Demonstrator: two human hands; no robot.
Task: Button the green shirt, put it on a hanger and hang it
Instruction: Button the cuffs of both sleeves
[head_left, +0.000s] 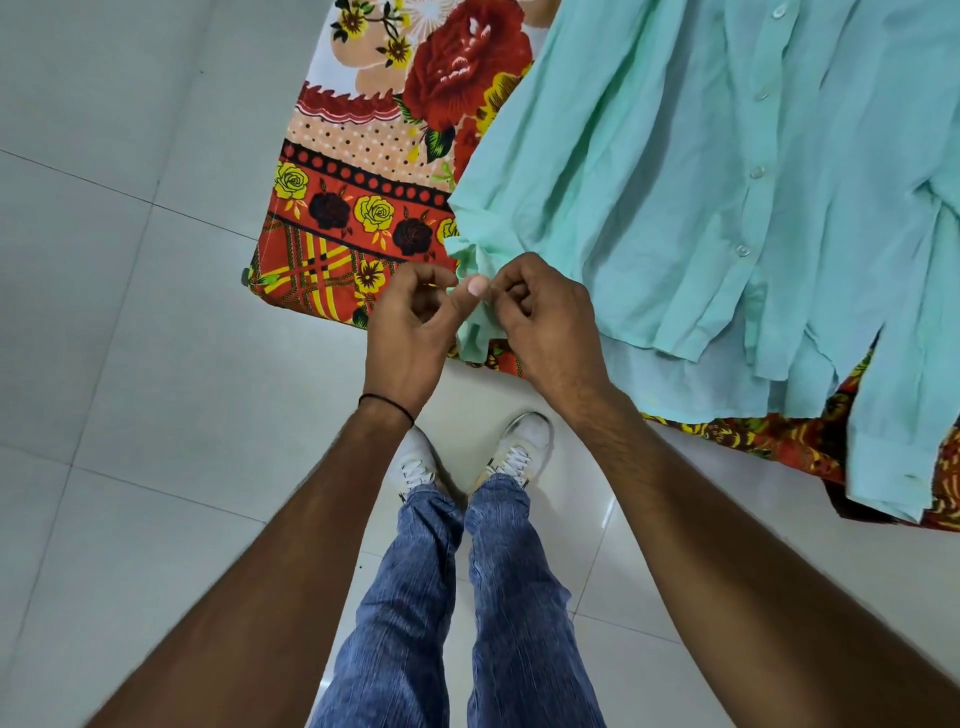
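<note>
Pale grey floor tiles (130, 270) filled the left side. Next came a bright floral cloth (363, 208) in red, orange and yellow, spread over a raised surface.

At its near edge was the person's left hand (415, 322), a black thread (387, 402) round the wrist. Its fingers were curled in and its thumb reached right, pinching a sleeve cuff (470, 260) of the green shirt (675, 182). The right hand (548, 322) met it just beside, fingers curled tight and gripping the same cuff from the other side.

Below the hands were white shoes (522, 447) and blue jeans (498, 597).

The mint-green shirt lay flat and creased on the cloth to the right, a row of pale buttons (756, 171) running down its front. Its other sleeve (893, 426) hung over the near edge at far right.
</note>
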